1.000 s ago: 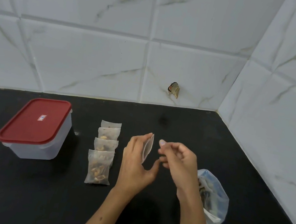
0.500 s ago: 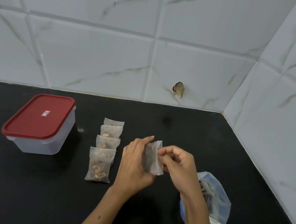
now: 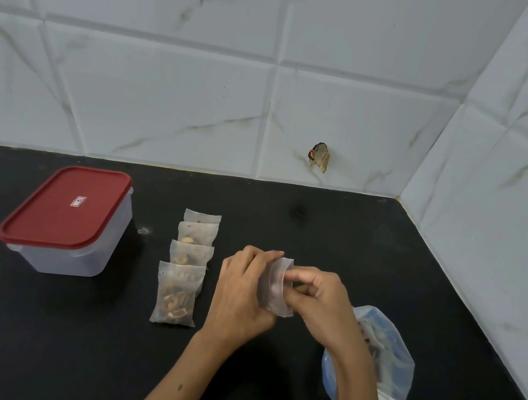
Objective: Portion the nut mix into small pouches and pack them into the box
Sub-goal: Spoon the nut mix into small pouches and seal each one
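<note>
The box (image 3: pixel 73 240) stands at the left of the black counter (image 3: pixel 322 216), translucent, with its red lid (image 3: pixel 64 206) seated on top. To its right, four filled pouches (image 3: pixel 177 293) lie in an overlapping column running away from the viewer; the nearest one shows the nut mix most clearly. Right of the column, the left hand (image 3: pixel 240 296) grips an empty pouch (image 3: pixel 273 287) above the counter, its fingers curled around the pouch's left side. The right hand (image 3: pixel 319 302) pinches the same pouch from the right, fingertips at its open mouth. Whether the pouch contains anything cannot be determined. At the far right, beside the right forearm, a bulk bag (image 3: pixel 392 365) of clear plastic holding the nut mix rests on the counter.
</note>
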Tool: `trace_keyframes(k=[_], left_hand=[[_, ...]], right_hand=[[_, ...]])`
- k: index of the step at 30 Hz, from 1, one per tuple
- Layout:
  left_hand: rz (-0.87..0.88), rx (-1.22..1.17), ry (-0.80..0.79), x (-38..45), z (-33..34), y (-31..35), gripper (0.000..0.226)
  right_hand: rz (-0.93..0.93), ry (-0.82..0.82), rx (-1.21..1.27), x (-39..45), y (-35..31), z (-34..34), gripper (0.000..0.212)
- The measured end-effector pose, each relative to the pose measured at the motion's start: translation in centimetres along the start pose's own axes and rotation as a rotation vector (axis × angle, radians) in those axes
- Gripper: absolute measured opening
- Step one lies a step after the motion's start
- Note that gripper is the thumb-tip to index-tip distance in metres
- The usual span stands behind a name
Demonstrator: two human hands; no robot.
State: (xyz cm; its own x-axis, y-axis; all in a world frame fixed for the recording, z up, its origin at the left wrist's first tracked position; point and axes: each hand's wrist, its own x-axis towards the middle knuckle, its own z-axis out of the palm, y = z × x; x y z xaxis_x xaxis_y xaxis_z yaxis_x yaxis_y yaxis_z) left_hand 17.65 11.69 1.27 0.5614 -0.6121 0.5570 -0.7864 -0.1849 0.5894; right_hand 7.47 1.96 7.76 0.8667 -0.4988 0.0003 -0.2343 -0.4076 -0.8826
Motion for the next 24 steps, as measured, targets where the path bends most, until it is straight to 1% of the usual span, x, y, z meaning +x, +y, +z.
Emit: trace_keyframes(k=[5, 8, 10, 13, 14, 16, 19, 22, 24], left_hand=[[-0.010, -0.061, -0.013, -0.1, 0.3, -0.3, 0.060], [0.000, -0.082, -0.011, -0.1, 0.4, -0.2, 0.060], [0.024, -0.057, 0.018, -0.1, 0.4, -0.3, 0.059], [0.038, -0.054, 0.021, -0.2, 0.7, -0.2, 0.055], [0.029, -0.073, 0.009, -0.2, 0.7, -0.2, 0.053], [0.005, -0.099, -0.013, -0.4, 0.9, -0.2, 0.052], [0.004, -0.132, -0.034, -0.5, 1.2, -0.2, 0.050], [0.010, -0.165, -0.042, -0.6, 1.3, 0.3, 0.047], [0.026, -0.183, -0.043, -0.7, 1.6, 0.6, 0.048]], right_hand=[[0.019, -0.029, -0.160, 0.1, 0.4, 0.0, 0.023], [0.040, -0.035, -0.194, 0.4, 0.7, 0.1, 0.028], [0.064, -0.046, -0.190, 0.4, 0.8, -0.1, 0.032], [0.062, -0.092, -0.123, 0.1, 0.3, -0.1, 0.028], [0.066, -0.111, -0.125, 0.1, 0.1, 0.0, 0.030], [0.100, -0.125, -0.211, 0.1, 0.0, 0.0, 0.030], [0.159, -0.119, -0.357, 0.0, 0.4, -0.1, 0.019], [0.176, -0.104, -0.316, -0.5, 0.2, -0.2, 0.011], [0.152, -0.097, -0.227, -0.8, 0.0, -0.3, 0.014]])
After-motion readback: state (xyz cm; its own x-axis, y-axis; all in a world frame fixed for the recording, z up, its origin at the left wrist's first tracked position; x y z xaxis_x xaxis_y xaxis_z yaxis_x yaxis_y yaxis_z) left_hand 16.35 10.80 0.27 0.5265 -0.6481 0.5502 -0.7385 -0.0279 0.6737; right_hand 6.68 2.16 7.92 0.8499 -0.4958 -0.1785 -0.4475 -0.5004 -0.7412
